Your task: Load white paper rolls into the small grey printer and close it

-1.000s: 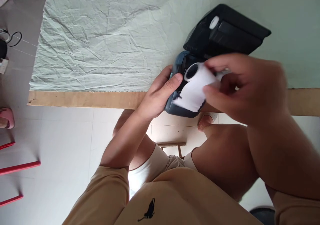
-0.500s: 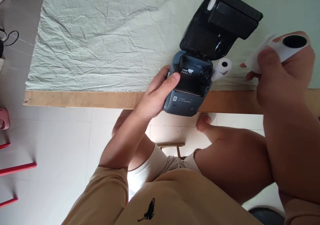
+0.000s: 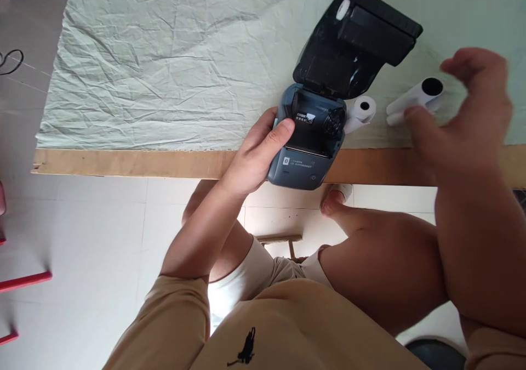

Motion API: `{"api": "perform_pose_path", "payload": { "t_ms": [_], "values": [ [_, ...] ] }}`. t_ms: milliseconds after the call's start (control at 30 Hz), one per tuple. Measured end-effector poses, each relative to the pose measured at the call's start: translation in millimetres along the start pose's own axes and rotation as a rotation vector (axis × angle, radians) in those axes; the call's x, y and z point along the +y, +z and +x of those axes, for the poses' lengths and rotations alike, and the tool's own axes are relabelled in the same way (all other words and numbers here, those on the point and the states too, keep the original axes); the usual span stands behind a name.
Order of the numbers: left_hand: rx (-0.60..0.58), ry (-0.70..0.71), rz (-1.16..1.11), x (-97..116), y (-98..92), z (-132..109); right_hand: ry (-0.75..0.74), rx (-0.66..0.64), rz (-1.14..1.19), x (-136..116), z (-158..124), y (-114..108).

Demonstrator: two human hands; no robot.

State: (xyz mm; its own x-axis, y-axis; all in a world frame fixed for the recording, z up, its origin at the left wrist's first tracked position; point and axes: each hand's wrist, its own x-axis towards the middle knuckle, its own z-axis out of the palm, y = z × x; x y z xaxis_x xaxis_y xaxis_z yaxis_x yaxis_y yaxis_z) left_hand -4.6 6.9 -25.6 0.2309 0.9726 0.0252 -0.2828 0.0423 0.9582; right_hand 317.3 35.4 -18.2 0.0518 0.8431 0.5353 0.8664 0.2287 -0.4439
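My left hand (image 3: 257, 156) grips the left side of a dark blue-grey label printer (image 3: 306, 167), its thumb over the edge of the paper bay. The printer's black lid (image 3: 353, 41) is swung up and back, and no roll shows in the bay. Right of the printer a small white paper roll (image 3: 360, 112) with a dark core lies on the cloth. Farther right is a white paper roll (image 3: 409, 98) with a wide dark core and a loose flap. My right hand (image 3: 464, 107) hovers beside that roll, fingers and thumb spread, holding nothing.
A pale green wrinkled cloth (image 3: 172, 63) covers the table, whose wooden front edge (image 3: 135, 163) runs below it. My legs and a wooden stool (image 3: 279, 239) are under the table. Red bars (image 3: 27, 281) and a black cable (image 3: 14, 57) show at the left on the tiled floor.
My right hand has let go of the wide-core paper roll, which now lies on the cloth, and its fingers have spread. My left hand still holds the printer.
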Motion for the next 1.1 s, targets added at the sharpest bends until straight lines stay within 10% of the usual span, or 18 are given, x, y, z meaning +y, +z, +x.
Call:
{"api": "perform_pose_path", "payload": {
  "t_ms": [100,367,600,800,1100],
  "values": [
    [0.009,-0.013,0.018,0,-0.2,0,-0.27,0.077,0.131,-30,-11,-7],
    [0.008,0.006,0.044,2,-1.3,-1,0.003,-0.402,-0.111,-85,-7,23],
    [0.016,-0.025,0.073,2,-1.5,-2,-0.038,-0.339,0.155,-57,-9,26],
    [0.007,-0.023,0.055,2,-2.3,-1,-0.131,0.084,0.225,-79,-17,-2],
    [-0.039,-0.003,0.066,2,-6.2,-2,-0.213,-0.134,0.109,-128,-19,9]
  ]
}}
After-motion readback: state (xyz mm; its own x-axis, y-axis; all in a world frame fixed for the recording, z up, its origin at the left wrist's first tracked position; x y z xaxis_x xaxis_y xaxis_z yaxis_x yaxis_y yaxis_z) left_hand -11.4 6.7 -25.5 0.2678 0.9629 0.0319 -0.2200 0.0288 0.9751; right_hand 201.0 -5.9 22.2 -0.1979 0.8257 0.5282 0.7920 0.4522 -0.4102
